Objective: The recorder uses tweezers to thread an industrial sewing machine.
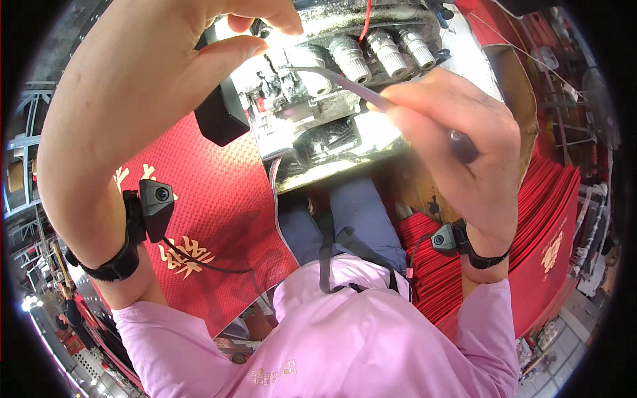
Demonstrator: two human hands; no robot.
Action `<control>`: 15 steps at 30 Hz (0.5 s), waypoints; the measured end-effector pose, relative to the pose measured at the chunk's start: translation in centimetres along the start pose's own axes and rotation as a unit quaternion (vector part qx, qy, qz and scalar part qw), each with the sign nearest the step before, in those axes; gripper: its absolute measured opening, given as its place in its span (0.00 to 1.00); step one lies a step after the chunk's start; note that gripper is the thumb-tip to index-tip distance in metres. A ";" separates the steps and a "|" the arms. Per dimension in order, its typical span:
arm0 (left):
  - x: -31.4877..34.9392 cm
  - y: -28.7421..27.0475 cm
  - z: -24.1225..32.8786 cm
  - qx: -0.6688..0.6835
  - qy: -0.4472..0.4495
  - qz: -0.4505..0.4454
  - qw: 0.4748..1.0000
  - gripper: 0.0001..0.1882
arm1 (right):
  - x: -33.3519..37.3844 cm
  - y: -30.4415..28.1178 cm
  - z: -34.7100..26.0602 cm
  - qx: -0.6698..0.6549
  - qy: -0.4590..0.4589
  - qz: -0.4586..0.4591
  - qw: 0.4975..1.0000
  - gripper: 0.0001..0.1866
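Note:
My right hand is closed around grey tweezers. Their thin, bent tip points left, in front of the ribbed tension dials of a sewing machine that looks like an overlocker. At the machine's upper left, my left hand has its thumb and forefinger apart, and I see nothing between them. Small metal guides and levers lie just below that thumb, partly washed out by glare. A red thread runs down to the dials from above.
Red fabric with gold characters covers the left side, beside a black block at the machine. A tall stack of red pieces stands at the right, by a cardboard edge. Small cameras with cables are strapped to both wrists.

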State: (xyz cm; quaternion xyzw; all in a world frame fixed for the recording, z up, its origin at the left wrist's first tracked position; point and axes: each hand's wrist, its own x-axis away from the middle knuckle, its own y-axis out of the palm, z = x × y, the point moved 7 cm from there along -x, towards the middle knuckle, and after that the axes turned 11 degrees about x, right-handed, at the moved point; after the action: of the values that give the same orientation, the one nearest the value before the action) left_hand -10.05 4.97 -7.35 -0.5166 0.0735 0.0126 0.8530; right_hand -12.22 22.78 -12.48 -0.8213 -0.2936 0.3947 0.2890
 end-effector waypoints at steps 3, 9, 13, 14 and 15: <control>-0.1 0.0 0.1 -0.001 0.002 -0.002 1.000 0.06 | 0.1 -0.3 0.1 -0.021 0.007 0.003 1.000 0.07; -0.1 0.1 0.3 0.002 0.003 -0.006 1.000 0.06 | 0.3 -0.2 0.4 -0.023 0.006 0.016 1.000 0.08; -0.1 0.2 0.3 0.003 0.003 -0.007 1.000 0.06 | 0.2 0.3 0.8 -0.004 0.015 -0.025 1.000 0.08; -0.1 0.2 0.2 0.004 0.003 -0.008 1.000 0.06 | 0.2 0.3 1.0 0.007 0.025 -0.031 0.999 0.08; -0.1 0.2 0.2 0.005 0.003 -0.009 1.000 0.06 | 0.1 0.3 1.2 0.013 0.033 -0.033 0.999 0.08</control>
State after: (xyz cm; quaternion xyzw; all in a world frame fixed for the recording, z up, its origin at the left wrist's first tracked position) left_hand -10.10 5.26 -7.46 -0.5126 0.0719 0.0032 0.8556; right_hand -13.11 22.96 -13.38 -0.8201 -0.3051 0.3613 0.3223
